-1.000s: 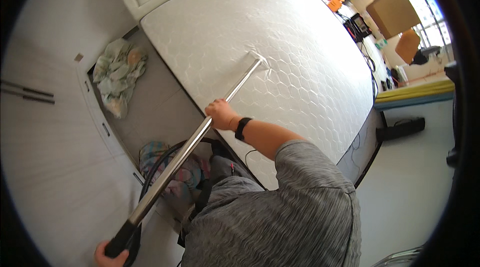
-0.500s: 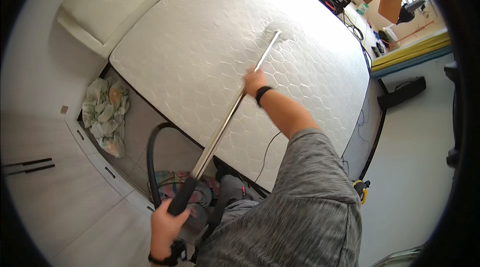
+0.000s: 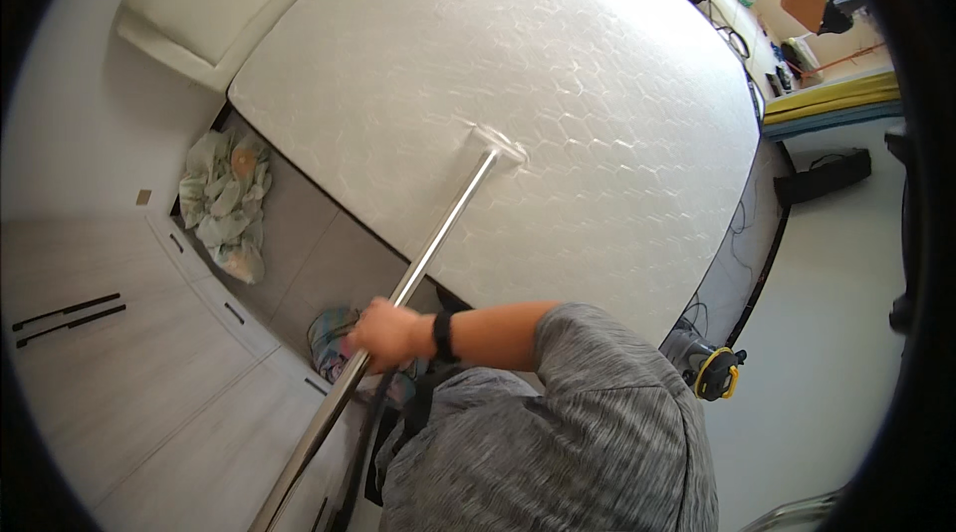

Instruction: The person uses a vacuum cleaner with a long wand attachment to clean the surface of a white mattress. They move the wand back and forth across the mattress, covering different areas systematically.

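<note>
Across most of the room spreads a wide white mattress with a quilted honeycomb pattern point(image 3: 617, 193), its upper left corner close to a cream padded headboard point(image 3: 184, 9). At its near edge stands a person in a streaked grey short-sleeved shirt point(image 3: 558, 452). I see the right hand point(image 3: 386, 335), a black band point(image 3: 443, 336) around its wrist, closed about a long shiny metal tube point(image 3: 448, 218), fingers curled around it, a little blurred. As for the left hand, it is out of my sight, so I cannot tell how it is set.

From the right hand the tube slants up and away over the mattress edge, ending in a flat, wide head point(image 3: 498, 146) that rests against the white fabric, well apart from the fingers, with small creases beside it. Behind the hand, the tube runs down to the lower left, past pale wood-grain cabinets point(image 3: 129, 373). Just beyond the knuckles, a bundle of multicoloured patterned cloth point(image 3: 327, 335) lies low down, partly hidden.
</note>
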`<state>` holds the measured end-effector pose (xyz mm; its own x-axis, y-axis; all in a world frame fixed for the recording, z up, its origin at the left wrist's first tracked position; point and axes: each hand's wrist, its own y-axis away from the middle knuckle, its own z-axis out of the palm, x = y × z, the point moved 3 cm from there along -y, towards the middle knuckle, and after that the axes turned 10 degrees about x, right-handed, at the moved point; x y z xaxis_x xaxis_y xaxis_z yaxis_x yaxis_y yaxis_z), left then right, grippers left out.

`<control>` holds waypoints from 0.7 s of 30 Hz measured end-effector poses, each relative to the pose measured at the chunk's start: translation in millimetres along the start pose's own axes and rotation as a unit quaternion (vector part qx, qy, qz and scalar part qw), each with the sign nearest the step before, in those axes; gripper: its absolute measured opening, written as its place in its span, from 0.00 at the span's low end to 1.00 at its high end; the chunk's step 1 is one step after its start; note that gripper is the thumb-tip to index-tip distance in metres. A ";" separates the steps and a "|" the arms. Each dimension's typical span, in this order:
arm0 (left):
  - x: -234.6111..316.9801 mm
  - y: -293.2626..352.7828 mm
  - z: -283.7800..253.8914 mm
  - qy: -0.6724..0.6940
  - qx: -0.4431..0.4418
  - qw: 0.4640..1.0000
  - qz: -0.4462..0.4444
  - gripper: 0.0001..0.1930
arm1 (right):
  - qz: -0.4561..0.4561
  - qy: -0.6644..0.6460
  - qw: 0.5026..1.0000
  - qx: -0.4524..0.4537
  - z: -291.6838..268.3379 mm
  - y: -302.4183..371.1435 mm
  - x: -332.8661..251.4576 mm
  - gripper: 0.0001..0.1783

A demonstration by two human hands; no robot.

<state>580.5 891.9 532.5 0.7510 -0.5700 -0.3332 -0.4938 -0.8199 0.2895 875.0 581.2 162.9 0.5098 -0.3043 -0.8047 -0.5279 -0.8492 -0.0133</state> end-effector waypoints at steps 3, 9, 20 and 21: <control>81.7 -35.7 74.7 0.004 -0.003 0.984 0.181 0.17 | 0.037 0.148 0.986 0.069 -48.9 38.9 106.1 0.17; 338.1 -23.6 169.7 0.189 -0.018 0.909 0.372 0.12 | 0.387 0.434 0.813 0.017 -179.9 149.5 281.7 0.15; 282.1 21.4 209.5 0.218 -0.033 0.885 0.409 0.12 | 0.428 0.504 0.738 -0.135 -138.5 177.1 236.5 0.33; 247.4 27.3 214.9 0.263 0.005 0.888 0.378 0.13 | 0.372 0.496 0.767 -0.162 -119.5 173.8 220.7 0.35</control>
<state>658.7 717.1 265.1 0.3019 -0.8566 0.4184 -0.9459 -0.2145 0.2434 977.0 314.8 53.9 0.5001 -0.7994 0.3331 -0.8092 -0.2944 0.5084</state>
